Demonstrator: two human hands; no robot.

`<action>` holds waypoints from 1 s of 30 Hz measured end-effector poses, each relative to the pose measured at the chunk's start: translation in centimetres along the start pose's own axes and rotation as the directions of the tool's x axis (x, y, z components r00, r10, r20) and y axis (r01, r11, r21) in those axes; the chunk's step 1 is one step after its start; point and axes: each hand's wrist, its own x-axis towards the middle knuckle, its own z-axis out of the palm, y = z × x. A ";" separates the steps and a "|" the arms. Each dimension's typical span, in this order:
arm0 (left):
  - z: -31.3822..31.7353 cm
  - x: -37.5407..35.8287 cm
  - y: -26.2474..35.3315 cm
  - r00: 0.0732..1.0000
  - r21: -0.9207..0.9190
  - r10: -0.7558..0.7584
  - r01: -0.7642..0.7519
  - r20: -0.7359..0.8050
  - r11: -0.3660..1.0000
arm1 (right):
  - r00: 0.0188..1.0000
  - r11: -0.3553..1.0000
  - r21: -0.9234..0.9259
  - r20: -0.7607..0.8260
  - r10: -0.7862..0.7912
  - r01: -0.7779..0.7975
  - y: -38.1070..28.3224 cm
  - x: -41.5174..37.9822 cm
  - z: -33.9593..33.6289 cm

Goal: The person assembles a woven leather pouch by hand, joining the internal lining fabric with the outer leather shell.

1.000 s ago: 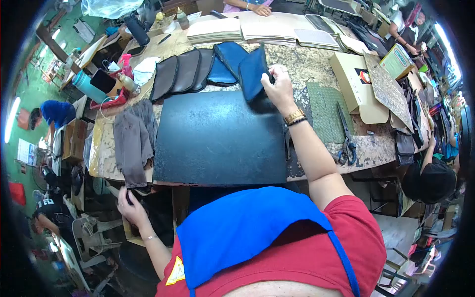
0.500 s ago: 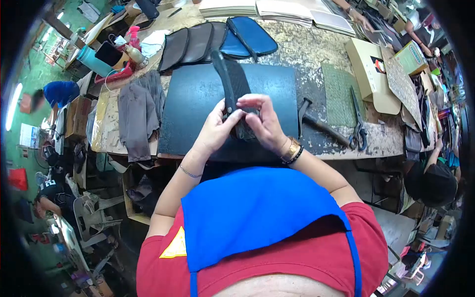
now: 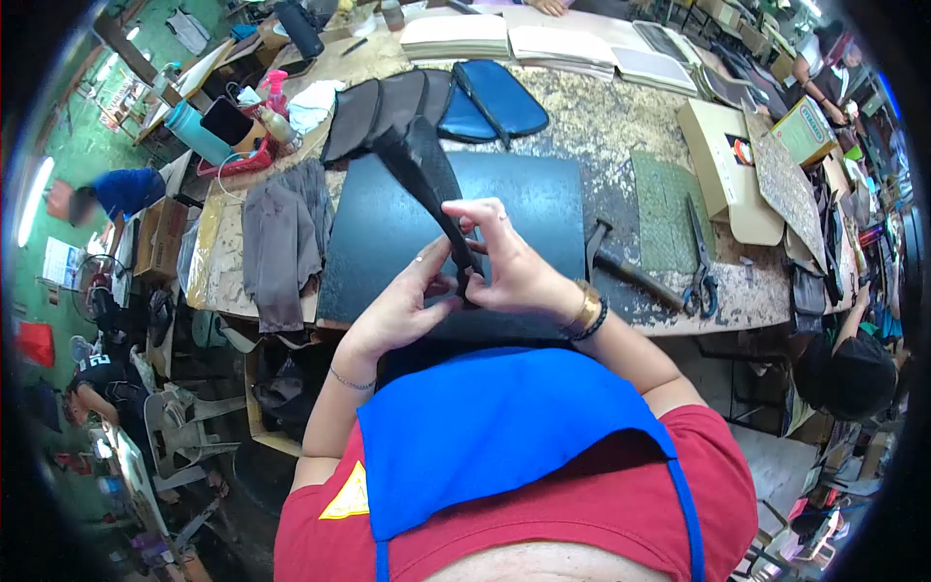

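Observation:
A long black folded piece (image 3: 422,170), leather-like, stands tilted up and to the left from between my hands. Its upper end is broad and bent, and the lower part narrows. My left hand (image 3: 402,306) has curled fingers against the lower left side of this piece. From the other side, my right hand (image 3: 524,267) grips its lower part, with the index finger raised along it and the thumb lower down. Fingers hide the very bottom of the piece. Beneath lies a dark flat board (image 3: 538,199) at the table's near edge.
A hammer (image 3: 635,276) and scissors (image 3: 700,262) lie right of the board, beside a green mat (image 3: 669,194). Grey cloth (image 3: 283,242) lies left. Brown and blue zipped pieces (image 3: 499,97) lie behind; a cardboard box (image 3: 727,165) stands at right. Other people are around the room.
The black piece has turned, its upper end now leaning further left and bending over. My left hand has dropped lower with fingers curled; my right hand has shifted its grip, index finger lifted.

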 end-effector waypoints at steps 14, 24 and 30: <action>0.4 3.0 -2.7 0.878 0.429 0.324 -0.157 -0.352 0.890 | 0.985 0.992 -0.099 -0.144 -0.095 0.081 4.1 0.7 1.7; 1.6 3.8 -1.4 0.768 0.676 0.459 -0.045 -0.448 0.736 | 0.957 0.891 -0.421 -0.144 -0.252 0.171 2.8 0.3 1.0; -1.4 3.7 -2.2 0.708 0.575 0.436 -0.051 -0.556 0.817 | 0.965 0.949 -0.287 -0.257 0.055 -0.131 4.2 0.7 -1.5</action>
